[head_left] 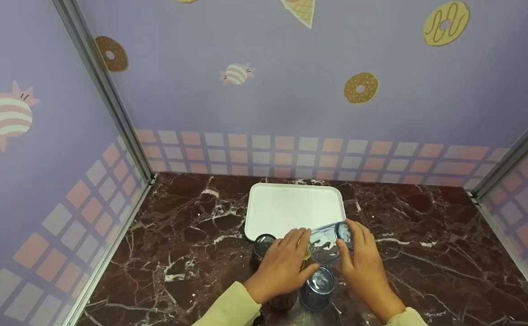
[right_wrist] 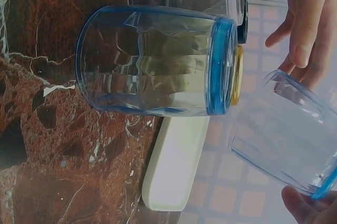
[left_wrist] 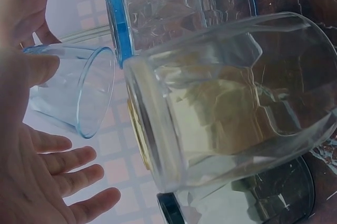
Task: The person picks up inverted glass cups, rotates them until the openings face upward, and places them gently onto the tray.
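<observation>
Blue-tinted glass tilted in the right hand, over mouth-down glasses

In the head view, the right hand (head_left: 365, 269) grips a transparent, blue-tinted drinking glass (head_left: 325, 244) near its thick base, with thumb and fingers round it. The glass is off the table, tilted, its mouth toward the left hand (head_left: 282, 262). The left hand's fingers are extended and hold nothing. Below the hands stands a blue glass tumbler (head_left: 320, 285), with a dark green glass tumbler (head_left: 264, 246) to the left. A white rectangular tray (head_left: 293, 203) lies beyond them on a dark red-brown marbled table (head_left: 191, 249), against a purple wall (head_left: 291, 99) printed with sweets and checks.

In the left wrist view, the left thumb overlaps the raised glass while the four fingers are spread; whether the thumb touches it I cannot tell. A clear glass tumbler (left_wrist: 231, 103) stands between the blue and dark green ones, with a yellow-based glass tumbler (left_wrist: 138, 134) mostly hidden behind it.

In the right wrist view, the right fingers clasp the raised glass's blue base. The left fingers are beside its far end; contact is unclear. The blue tumbler stands in front, thick base uppermost.
</observation>
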{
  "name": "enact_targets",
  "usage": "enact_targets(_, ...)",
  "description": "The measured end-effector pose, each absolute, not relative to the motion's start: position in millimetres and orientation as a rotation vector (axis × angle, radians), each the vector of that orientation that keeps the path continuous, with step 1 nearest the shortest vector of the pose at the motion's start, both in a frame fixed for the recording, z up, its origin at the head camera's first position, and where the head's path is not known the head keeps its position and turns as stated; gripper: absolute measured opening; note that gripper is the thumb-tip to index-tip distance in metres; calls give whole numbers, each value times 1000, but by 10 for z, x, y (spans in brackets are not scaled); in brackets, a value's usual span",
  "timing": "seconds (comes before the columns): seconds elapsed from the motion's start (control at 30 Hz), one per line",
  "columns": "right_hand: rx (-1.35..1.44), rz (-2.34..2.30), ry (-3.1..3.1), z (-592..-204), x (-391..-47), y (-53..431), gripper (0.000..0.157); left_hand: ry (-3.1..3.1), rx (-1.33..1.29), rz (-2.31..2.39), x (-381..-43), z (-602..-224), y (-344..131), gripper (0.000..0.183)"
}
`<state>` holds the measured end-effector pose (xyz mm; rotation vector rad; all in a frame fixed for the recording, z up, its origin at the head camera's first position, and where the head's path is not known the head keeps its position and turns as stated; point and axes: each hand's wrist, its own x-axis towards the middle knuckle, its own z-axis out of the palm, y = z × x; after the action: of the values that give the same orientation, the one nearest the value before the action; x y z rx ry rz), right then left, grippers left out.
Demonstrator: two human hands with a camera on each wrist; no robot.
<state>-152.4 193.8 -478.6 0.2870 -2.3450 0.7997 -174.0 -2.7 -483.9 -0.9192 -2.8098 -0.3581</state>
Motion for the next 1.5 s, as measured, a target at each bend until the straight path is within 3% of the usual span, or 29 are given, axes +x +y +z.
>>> enact_targets(0.87,317,892,-2354,-4775,-1492,1889,43,-2760,-917,-393,-1761,-4856,16,103)
enact_targets(1.5,355,914,-2309,-4776,-1468,1887,42,-2706,-898,-404,-1778,-4853,47,97)
